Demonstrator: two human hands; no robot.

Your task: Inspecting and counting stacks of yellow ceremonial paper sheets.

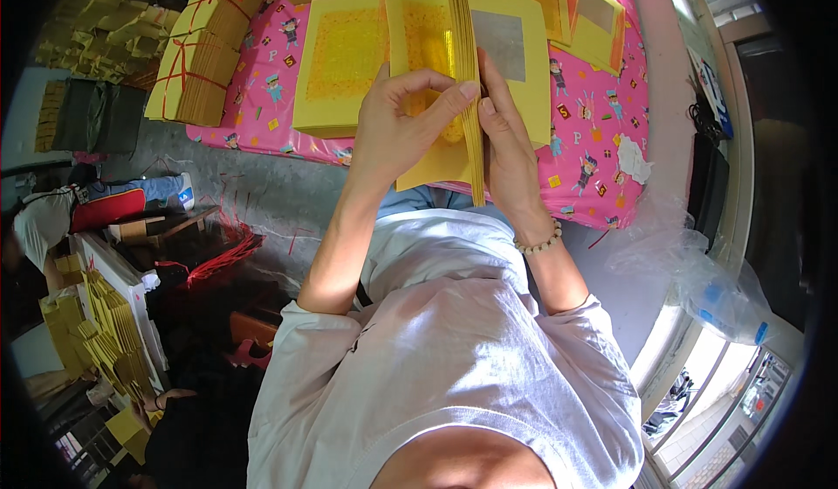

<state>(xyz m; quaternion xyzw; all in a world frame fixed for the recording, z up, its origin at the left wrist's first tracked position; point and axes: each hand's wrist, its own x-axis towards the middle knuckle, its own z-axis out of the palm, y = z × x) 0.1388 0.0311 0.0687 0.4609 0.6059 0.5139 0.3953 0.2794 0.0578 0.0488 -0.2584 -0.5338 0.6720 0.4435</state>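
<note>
Between my hands a thin stack of yellow joss paper stands upright on its edge, its front sheet showing a shiny gold patch. My left hand is closed on it, thumb and fingers at the stack's near side edge. From the other side my right hand presses against it, fingers along its back sheet. Behind, on the table, lie a thick pile of yellow sheets with a gold square to the left and yellow sheets with a silver square to the right.
A pink patterned cloth covers the table. Bundles tied with red string stand at its left, more foil sheets at the far right. A clear plastic bag hangs by the right wall. Another person's hand is at yellow stacks, lower left.
</note>
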